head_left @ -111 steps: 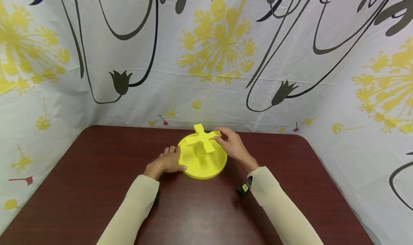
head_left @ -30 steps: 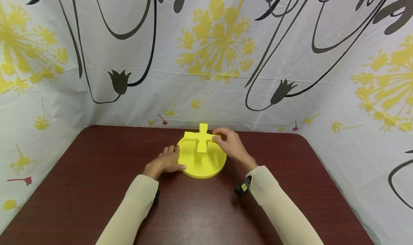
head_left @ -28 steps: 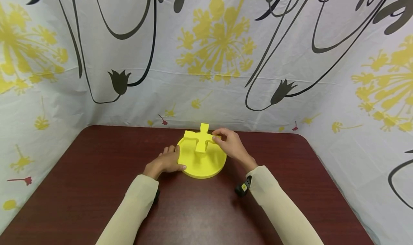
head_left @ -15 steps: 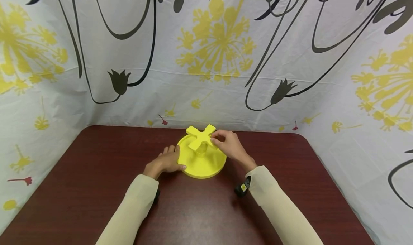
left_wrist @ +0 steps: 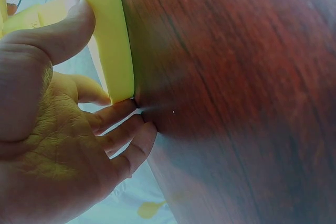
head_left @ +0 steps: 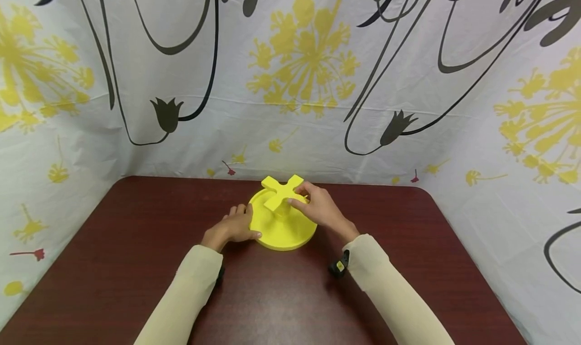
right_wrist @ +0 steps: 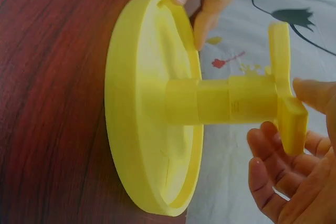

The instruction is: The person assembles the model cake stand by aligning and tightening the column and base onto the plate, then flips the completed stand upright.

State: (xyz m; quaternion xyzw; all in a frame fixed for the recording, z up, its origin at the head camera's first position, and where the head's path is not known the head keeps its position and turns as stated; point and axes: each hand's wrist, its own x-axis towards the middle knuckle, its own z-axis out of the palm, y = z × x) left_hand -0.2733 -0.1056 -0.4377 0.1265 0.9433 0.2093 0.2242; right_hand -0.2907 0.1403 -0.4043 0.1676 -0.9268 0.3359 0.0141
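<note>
A yellow round base (head_left: 281, 236) with a raised rim lies flat near the far side of the table. From its middle rises a thick stepped stem (right_wrist: 215, 100), topped by a four-armed cross handle (head_left: 282, 192). At the base's left edge my left hand (head_left: 231, 228) grips the rim, thumb over it and fingers along the outside, as the left wrist view shows. My right hand (head_left: 323, 207) holds one arm of the cross handle between thumb and fingers. In the right wrist view its other fingers curl loosely beside the stem.
The dark red-brown table (head_left: 272, 294) has rounded far corners. Close behind it hangs a white cloth (head_left: 227, 108) with grey and yellow flower prints, which also covers both sides. A black strap device (head_left: 338, 267) sits on the right wrist.
The cross handle has turned from a plus to an X position over the base. My right hand has shifted left, its thumb now farther in around one arm. My left hand stays on the rim.
</note>
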